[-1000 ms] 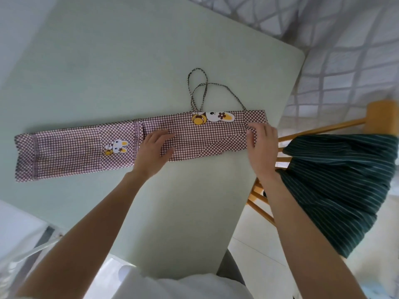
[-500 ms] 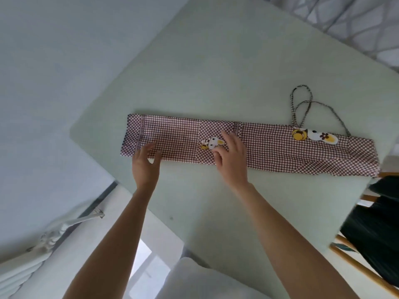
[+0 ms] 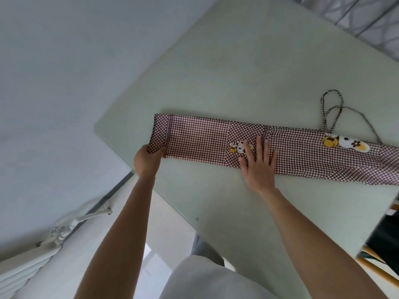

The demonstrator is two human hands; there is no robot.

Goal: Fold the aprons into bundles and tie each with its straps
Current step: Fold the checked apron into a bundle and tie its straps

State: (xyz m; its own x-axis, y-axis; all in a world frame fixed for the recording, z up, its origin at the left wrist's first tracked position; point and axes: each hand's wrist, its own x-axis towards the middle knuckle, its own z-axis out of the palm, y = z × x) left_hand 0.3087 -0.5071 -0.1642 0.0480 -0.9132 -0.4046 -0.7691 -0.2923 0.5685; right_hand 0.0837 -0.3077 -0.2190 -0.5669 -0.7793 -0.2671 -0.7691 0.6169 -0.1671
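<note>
Pale green table [image 3: 237, 61] carries your apron [image 3: 198, 140], a long brown-checked strip with cartoon patches, its straps [image 3: 336, 113] looped beyond. Your left hand [image 3: 148, 159] pinches its near-left corner; your right hand [image 3: 258, 165] presses flat, fingers straight, mid-strip.

The left hand [image 3: 148, 160] has slid to the apron [image 3: 200, 143] end (near corner), now gripping it.

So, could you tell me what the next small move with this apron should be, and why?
Probably lift the end and fold it over toward the middle. The left hand already grips the near corner of the checked apron, which lies as a long flat strip on the table, while the right hand presses flat mid-strip, a likely fold line.
</note>
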